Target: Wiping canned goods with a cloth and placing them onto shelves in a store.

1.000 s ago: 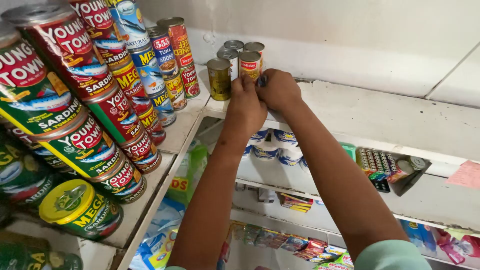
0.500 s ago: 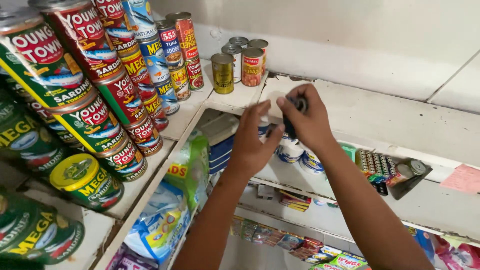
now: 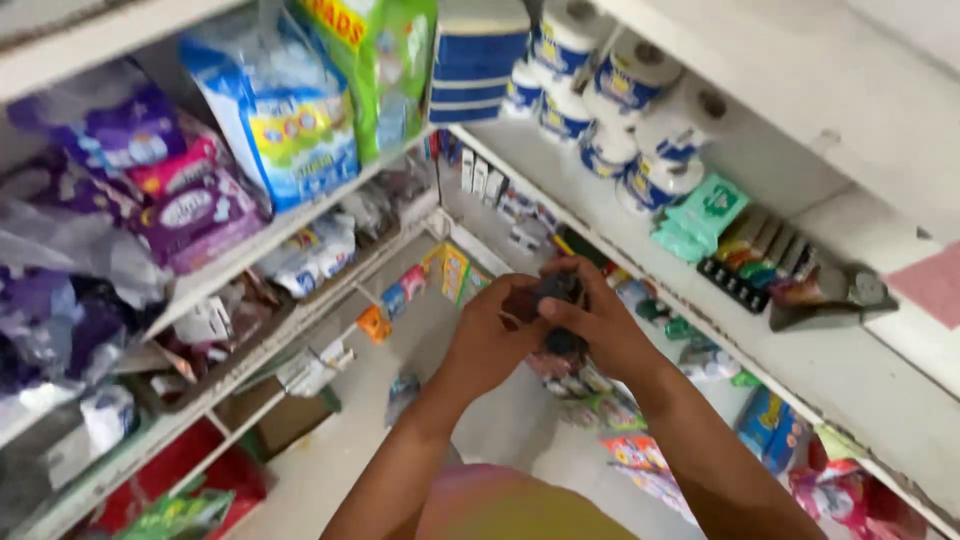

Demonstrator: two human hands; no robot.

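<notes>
Both hands meet in front of the chest, well out from the shelves. Left hand (image 3: 490,335) cups from the left side, fingers curled; right hand (image 3: 600,325) closes over from the right, thumb and fingers wrapped around a small dark object (image 3: 557,292). That object sits pinched between the two hands, its upper end showing above the knuckles and more dark bulk below them, so its long axis looks roughly upright; what it is stays too blurred to tell. Neither hand is clearly nearer, as both touch it. Beyond, to the right, a white shelf (image 3: 800,360) carries toilet-paper rolls (image 3: 610,100); to the left, bagged goods (image 3: 290,110).
</notes>
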